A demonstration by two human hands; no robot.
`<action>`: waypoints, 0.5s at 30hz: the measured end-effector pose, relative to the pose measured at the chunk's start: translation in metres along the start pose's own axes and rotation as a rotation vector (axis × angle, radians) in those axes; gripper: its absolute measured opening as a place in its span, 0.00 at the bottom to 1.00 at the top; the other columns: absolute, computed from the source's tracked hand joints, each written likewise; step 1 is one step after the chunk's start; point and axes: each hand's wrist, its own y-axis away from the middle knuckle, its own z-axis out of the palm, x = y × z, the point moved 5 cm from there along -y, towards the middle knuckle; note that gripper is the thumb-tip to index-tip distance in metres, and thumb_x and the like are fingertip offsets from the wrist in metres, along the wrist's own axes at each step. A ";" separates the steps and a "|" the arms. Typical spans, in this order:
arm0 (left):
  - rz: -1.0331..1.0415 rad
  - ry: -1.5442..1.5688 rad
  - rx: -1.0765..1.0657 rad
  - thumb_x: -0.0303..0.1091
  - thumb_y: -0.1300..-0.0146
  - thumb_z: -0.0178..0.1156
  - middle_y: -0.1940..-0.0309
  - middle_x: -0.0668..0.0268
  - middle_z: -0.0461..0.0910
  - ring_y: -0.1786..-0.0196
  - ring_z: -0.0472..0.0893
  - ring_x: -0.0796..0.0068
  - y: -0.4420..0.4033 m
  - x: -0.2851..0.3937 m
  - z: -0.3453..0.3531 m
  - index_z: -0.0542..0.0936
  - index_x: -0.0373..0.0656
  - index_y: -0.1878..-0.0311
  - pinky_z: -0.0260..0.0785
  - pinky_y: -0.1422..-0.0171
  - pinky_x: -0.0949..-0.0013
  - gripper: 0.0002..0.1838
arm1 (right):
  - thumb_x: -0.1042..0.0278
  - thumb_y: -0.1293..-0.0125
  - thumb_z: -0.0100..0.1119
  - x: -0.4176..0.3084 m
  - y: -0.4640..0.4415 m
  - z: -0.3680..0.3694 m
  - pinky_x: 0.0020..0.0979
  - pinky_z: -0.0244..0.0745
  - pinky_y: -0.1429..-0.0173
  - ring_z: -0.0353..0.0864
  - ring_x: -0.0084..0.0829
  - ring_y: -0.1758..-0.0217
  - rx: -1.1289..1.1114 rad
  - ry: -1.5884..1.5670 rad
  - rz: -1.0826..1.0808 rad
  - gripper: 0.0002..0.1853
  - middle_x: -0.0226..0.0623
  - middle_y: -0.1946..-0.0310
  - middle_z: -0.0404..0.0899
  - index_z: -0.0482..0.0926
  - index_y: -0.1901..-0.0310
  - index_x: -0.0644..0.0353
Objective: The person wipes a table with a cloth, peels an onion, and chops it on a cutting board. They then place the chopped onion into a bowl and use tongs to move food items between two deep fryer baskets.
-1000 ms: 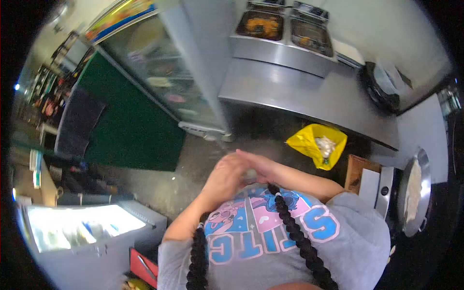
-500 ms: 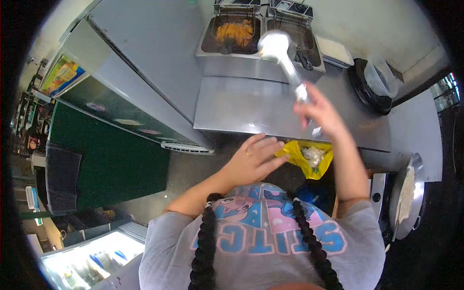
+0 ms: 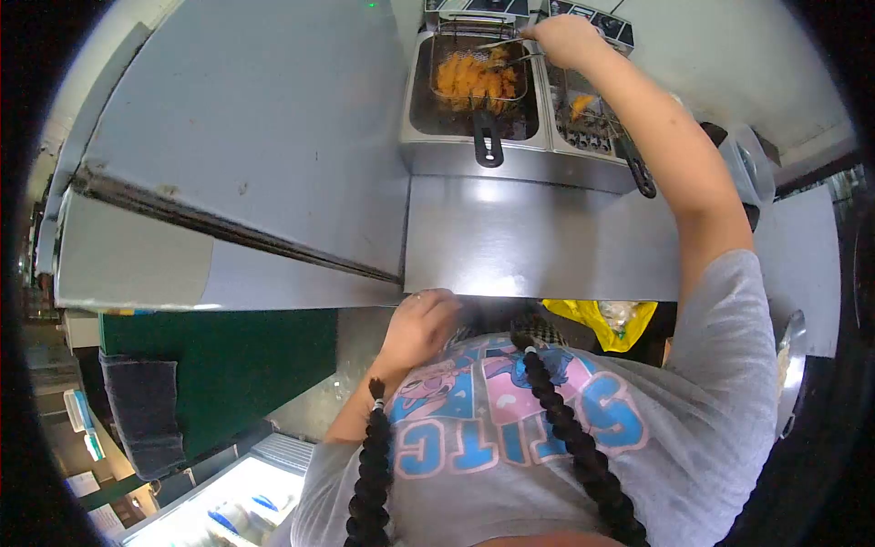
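At the top, my right hand is closed on metal tongs, whose two arms reach left over the left fryer. Below the tongs' tips, several golden-brown fried pieces lie in a wire fryer basket with a black handle. Another fried piece is in the right fryer basket, partly behind my forearm. My left hand is by the counter's front edge, beside the grey appliance. Its fingers bend away and are blurred, so their grip cannot be made out.
A steel counter lies between me and the two fryers. On the left stands a tall grey appliance. Beneath the counter edge hangs or sits a yellow bag. Clear plastic containers are at the right, with a pan lower down.
My right hand has moved up and forward with the tongs, from above the counter to the fryers. My left hand has drawn left and its spread fingers have bent. The view has shifted.
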 end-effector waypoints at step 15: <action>-0.243 -0.066 0.144 0.21 0.47 0.61 0.60 0.58 0.82 0.56 0.81 0.53 -0.005 0.022 0.038 0.81 0.39 0.57 0.73 0.53 0.57 0.13 | 0.61 0.37 0.61 -0.060 -0.080 0.047 0.42 0.79 0.61 0.87 0.37 0.55 -0.043 0.435 -0.649 0.09 0.28 0.59 0.88 0.88 0.59 0.46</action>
